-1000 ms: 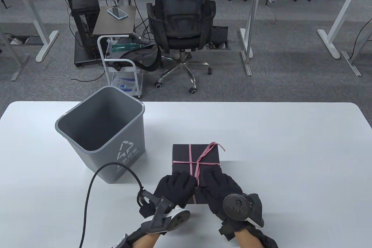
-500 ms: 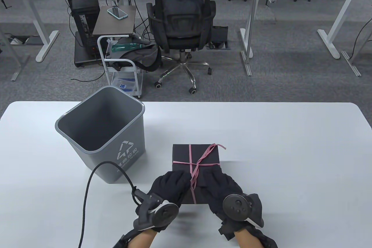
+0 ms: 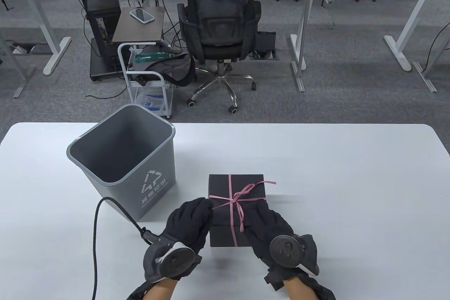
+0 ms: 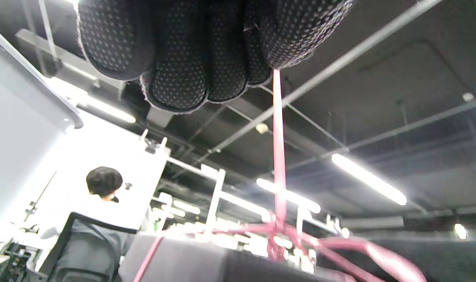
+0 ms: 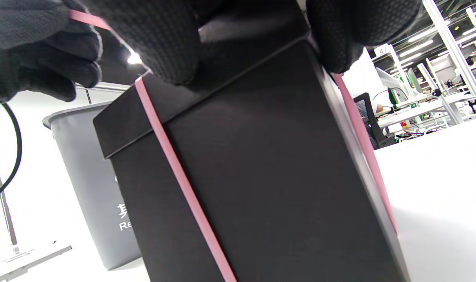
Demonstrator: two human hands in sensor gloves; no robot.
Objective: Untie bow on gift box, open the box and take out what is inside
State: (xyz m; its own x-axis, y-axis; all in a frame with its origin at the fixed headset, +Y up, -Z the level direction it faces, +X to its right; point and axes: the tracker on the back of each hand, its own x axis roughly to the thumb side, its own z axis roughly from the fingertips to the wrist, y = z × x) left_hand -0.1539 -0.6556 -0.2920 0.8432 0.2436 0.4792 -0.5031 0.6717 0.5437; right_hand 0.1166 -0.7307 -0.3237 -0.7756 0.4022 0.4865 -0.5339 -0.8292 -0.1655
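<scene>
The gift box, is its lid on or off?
On. The lid sits shut on the gift box, pink ribbon crossed over it.

You're looking at a gift box of matt black card with a fine grain, bound by a thin pink ribbon of flat, faintly glossy band. Your left hand and right hand wear black knit cloth gloves, rubber-dotted on the palm side. The bin is smooth grey plastic; the table is smooth matt white
</scene>
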